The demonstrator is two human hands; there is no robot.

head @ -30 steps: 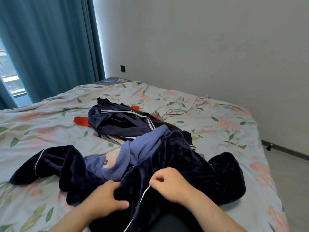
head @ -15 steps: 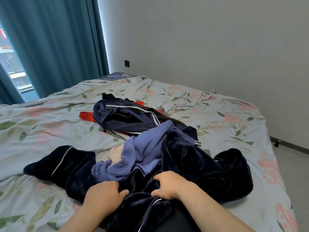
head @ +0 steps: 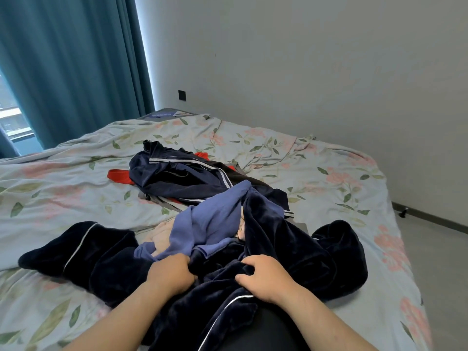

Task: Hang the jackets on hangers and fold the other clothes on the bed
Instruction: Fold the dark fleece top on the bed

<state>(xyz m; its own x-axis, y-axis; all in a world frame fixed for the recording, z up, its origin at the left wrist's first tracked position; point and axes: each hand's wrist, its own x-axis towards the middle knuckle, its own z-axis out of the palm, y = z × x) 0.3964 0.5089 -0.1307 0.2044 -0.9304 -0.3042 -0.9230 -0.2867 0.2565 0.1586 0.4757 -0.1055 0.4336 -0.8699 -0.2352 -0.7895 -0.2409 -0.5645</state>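
Your left grip [head: 172, 274] and right grip [head: 263, 279] are both clutching the dark navy velvet garment with white piping [head: 291, 247]. It's sprawled across the near end of the floral-sheeted bed [head: 76, 198], with a periwinkle blue top [head: 210, 219] draped on it.

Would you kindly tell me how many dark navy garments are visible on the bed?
2: the velvet garment nearest the camera, and the striped jacket farther back behind it. More may be hidden beneath.
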